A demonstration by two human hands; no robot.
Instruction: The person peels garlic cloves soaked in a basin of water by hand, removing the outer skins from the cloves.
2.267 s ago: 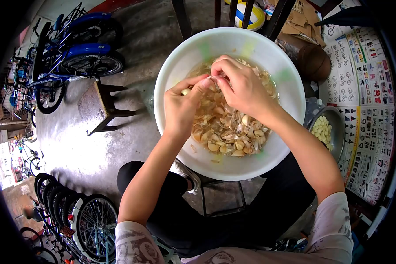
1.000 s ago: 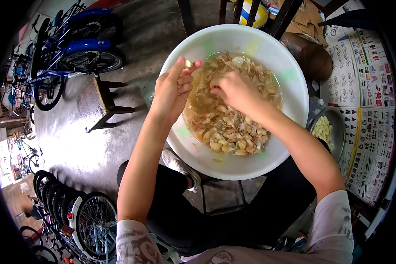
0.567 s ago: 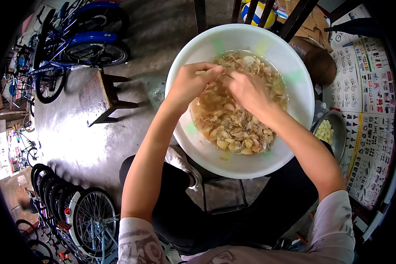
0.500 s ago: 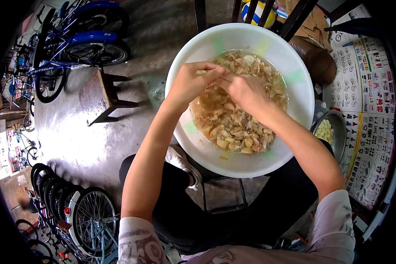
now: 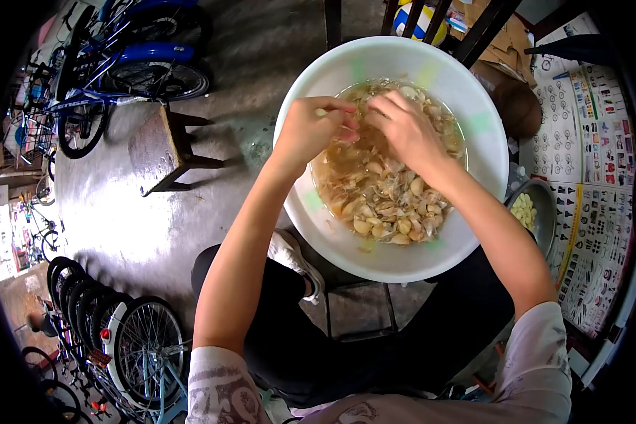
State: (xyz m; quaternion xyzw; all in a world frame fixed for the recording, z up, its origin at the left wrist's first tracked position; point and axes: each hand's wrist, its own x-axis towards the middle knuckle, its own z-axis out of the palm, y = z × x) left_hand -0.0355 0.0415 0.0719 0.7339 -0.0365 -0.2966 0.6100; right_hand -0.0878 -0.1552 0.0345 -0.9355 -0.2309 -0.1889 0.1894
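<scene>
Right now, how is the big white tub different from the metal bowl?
The white tub is much bigger than the metal bowl. The tub is whitish; the bowl is grey. The tub holds brownish water, loose skins and unpeeled cloves; the bowl holds pale cloves that look peeled. Both are round and open on top.

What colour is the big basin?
The basin is white with pale green and yellow patches inside, seen in the head view.

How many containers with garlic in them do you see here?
2: the large white basin, holding garlic cloves and skins, and the smaller metal bowl to its right, holding pale cloves. Others may be hidden.
</scene>
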